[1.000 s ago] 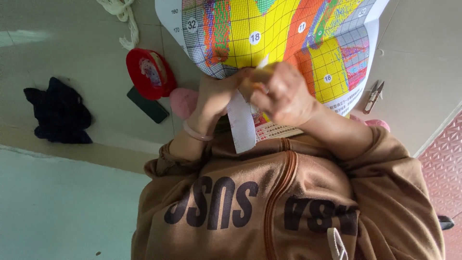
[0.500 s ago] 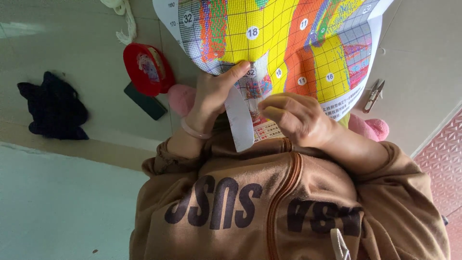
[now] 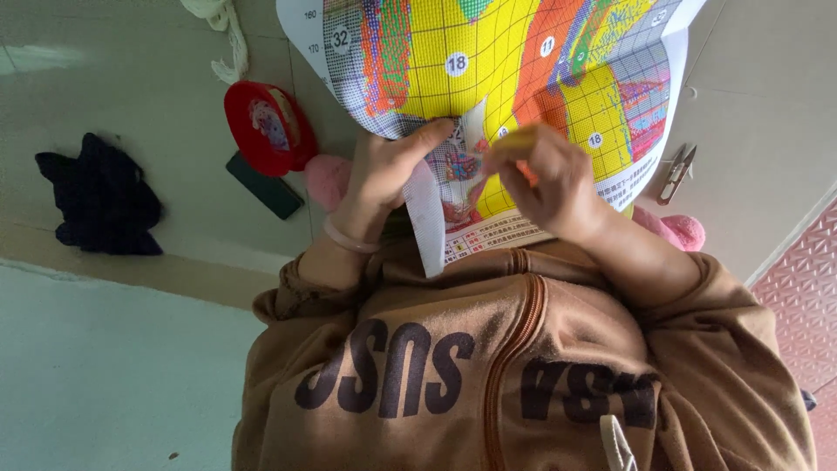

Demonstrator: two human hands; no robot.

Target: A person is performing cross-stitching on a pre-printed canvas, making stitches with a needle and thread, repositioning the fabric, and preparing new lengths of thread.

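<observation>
The left hand gripped the near edge of a white cross-stitch canvas, thumb laid across the fabric and fingers curled behind it. The canvas hung folded over the hand, just above the brown zip-up sweatshirt of the person. The right hand was closed in a narrow pinch at the stitched patch of the canvas; whatever the fingertips held was too small and blurred to identify. The two hands sat close together, nearly touching, in the centre of the view.

Behind the hands lay a large printed pattern chart, gridded in yellow, orange, green and blue, with its lower edge tucked under the canvas. A pale bracelet circled the left wrist.

On the pale floor, a red round tin stood left of the chart, with a dark phone just beside it. A dark cloth lay well apart, further left. A pink soft object showed beside the left hand. Small thread snips lay to the right of the chart.
</observation>
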